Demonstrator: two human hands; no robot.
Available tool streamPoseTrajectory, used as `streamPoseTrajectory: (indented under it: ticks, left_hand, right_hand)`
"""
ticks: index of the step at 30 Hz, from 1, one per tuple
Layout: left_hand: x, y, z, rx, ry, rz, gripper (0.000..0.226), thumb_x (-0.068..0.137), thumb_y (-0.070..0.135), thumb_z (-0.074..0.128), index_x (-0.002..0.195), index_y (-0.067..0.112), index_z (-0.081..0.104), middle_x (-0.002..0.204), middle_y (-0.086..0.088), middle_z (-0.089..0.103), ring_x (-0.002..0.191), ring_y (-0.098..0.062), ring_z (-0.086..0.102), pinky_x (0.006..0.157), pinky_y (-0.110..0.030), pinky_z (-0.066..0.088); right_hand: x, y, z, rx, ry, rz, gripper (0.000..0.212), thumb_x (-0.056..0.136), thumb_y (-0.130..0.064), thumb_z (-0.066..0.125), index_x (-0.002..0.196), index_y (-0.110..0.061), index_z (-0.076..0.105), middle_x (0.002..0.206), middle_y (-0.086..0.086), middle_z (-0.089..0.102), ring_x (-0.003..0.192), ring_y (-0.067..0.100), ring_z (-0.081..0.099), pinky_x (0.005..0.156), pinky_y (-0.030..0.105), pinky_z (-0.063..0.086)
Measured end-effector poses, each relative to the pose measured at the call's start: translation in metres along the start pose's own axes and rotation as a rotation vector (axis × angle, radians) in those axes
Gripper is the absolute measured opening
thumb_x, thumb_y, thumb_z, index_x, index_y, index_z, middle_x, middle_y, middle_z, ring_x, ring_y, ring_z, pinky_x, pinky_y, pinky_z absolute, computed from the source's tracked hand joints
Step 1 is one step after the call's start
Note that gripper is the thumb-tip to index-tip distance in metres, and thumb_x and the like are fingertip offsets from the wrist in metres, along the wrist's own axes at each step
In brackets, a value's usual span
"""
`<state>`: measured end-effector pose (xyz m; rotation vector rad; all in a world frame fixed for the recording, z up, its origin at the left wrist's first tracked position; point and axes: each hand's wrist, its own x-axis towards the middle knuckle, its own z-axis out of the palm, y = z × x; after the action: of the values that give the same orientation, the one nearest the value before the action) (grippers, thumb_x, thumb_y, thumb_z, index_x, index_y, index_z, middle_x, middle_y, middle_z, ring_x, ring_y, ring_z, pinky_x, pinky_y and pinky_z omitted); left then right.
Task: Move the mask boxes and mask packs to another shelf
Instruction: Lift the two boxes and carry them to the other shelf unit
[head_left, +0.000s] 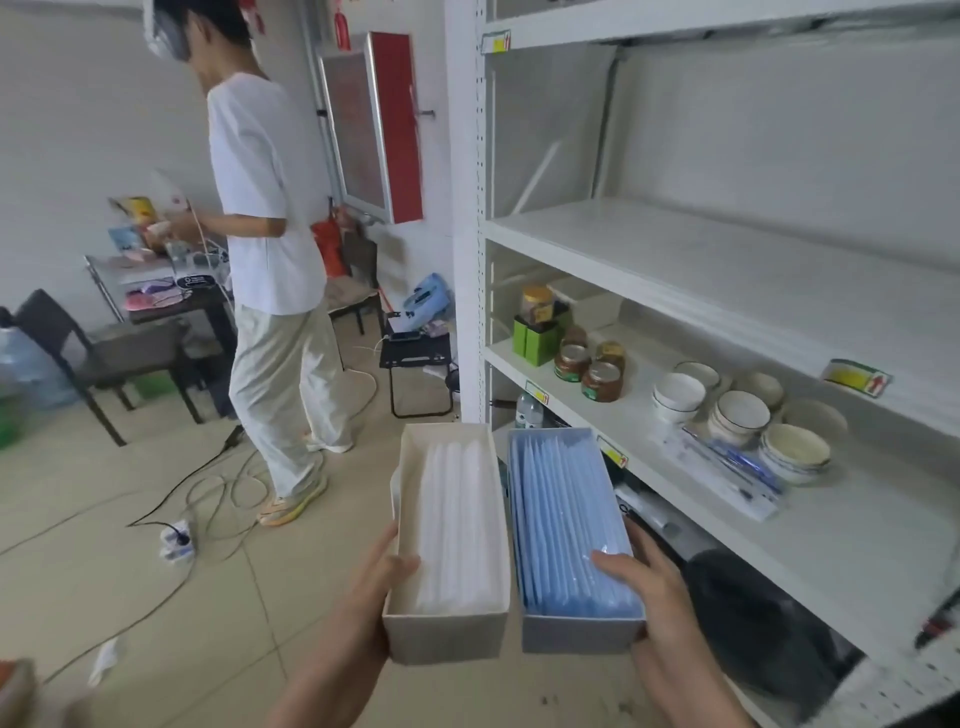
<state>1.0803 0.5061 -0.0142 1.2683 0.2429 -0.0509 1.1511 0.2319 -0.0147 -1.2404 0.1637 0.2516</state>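
I hold two open mask boxes side by side in front of me, above the floor. The white box (451, 540) holds white masks, and my left hand (384, 582) grips its near left corner, thumb over the rim. To its right, the blue box (569, 535) is full of blue mask packs; my right hand (647, 597) grips its near right corner with the thumb on the packs. Both boxes are level with the front edge of the white shelf unit (727, 270) on my right. Some flat packs (727, 475) lie on the middle shelf; I cannot tell what they are.
The middle shelf carries jars (589, 366), a green box (535, 338) and several bowls (743, 415). The shelf above holds nothing. A dark bag (753, 613) sits on the lowest shelf. Another person in white (270, 249) stands to the left; cables and a power strip (179, 538) lie on the floor.
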Motion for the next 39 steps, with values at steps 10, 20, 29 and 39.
streamPoseTrajectory:
  ticks: [10, 20, 29, 39]
  left_hand:
    - [0.157, 0.037, -0.07, -0.065, -0.015, -0.05, 0.076, 0.07, 0.04, 0.077, 0.142, 0.038, 0.053, 0.133, 0.004, 0.068, 0.121, -0.018, 0.065, 0.095, -0.045, 0.056]
    - [0.322, 0.089, -0.063, -0.077, -0.108, -0.064, 0.067, 0.073, 0.048, 0.078, 0.137, 0.043, 0.057, 0.141, 0.004, 0.062, 0.128, -0.023, 0.061, 0.089, -0.044, 0.058]
    - [0.447, 0.15, -0.032, -0.122, -0.088, -0.121, 0.057, 0.07, 0.043, 0.075, 0.125, 0.031, 0.068, 0.131, -0.021, 0.066, 0.118, -0.042, 0.064, 0.08, -0.045, 0.058]
    - [0.58, 0.244, -0.021, -0.062, -0.114, -0.084, 0.047, 0.069, 0.036, 0.072, 0.116, 0.029, 0.074, 0.118, -0.017, 0.074, 0.107, -0.037, 0.071, 0.067, -0.041, 0.063]
  right_hand:
    - [0.159, -0.019, 0.087, -0.017, 0.003, 0.018, 0.061, 0.057, -0.03, 0.084, 0.116, -0.035, 0.068, 0.102, 0.009, 0.077, 0.09, 0.033, 0.076, 0.067, 0.042, 0.062]
    - [0.307, -0.052, 0.117, 0.028, 0.063, -0.008, 0.058, 0.054, -0.031, 0.082, 0.112, -0.034, 0.073, 0.107, 0.009, 0.077, 0.101, 0.037, 0.073, 0.081, 0.053, 0.061]
    - [0.425, -0.118, 0.135, 0.01, 0.111, -0.035, 0.042, 0.055, -0.026, 0.079, 0.094, -0.04, 0.076, 0.099, 0.006, 0.078, 0.096, 0.035, 0.073, 0.081, 0.05, 0.058]
    - [0.512, -0.218, 0.181, -0.126, -0.028, -0.357, 0.06, 0.068, -0.024, 0.077, 0.126, -0.029, 0.066, 0.121, 0.006, 0.073, 0.109, 0.031, 0.072, 0.091, 0.054, 0.056]
